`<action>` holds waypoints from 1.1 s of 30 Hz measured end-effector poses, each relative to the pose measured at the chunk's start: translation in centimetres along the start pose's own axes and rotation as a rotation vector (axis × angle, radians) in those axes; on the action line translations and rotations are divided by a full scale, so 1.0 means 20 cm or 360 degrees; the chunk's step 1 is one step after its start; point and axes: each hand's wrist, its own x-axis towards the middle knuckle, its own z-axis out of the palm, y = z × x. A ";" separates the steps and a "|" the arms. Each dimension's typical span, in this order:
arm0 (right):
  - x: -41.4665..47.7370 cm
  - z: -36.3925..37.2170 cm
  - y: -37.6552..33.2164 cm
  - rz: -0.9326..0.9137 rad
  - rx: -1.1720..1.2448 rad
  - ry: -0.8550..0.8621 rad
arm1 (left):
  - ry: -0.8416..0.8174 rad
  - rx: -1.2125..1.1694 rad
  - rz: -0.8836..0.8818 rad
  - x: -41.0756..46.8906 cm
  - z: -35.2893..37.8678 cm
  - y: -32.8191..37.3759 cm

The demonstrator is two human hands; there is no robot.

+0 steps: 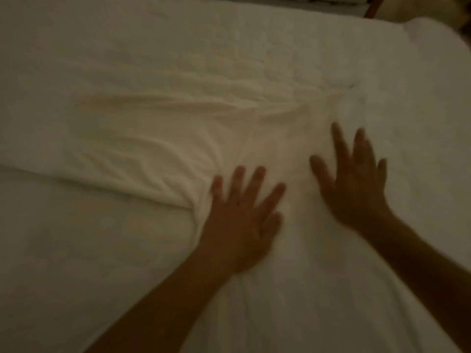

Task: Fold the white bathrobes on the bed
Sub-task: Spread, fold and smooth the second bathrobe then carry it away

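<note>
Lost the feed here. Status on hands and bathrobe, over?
Left hand open, flat on bathrobe. Right hand open, spread over it, blurred. Bathrobe wrinkled on bed. No obstruction seen.

Soft matt white cloth bathrobe (153, 154), creased; bed (76, 59) cover white quilted cloth, matt

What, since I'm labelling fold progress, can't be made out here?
Head view, dim and blurred:
bathrobe outline: white on the white bed; sleeves, collar indistinguishable.
right hand: motion blur hides whether it touches the cloth.
cloth under the left hand: covered.
</note>
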 end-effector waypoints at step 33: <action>-3.90 -0.15 0.58 -0.0148 0.0018 -0.0472 | -0.0412 -0.0321 -0.0951 -3.43 -0.33 1.13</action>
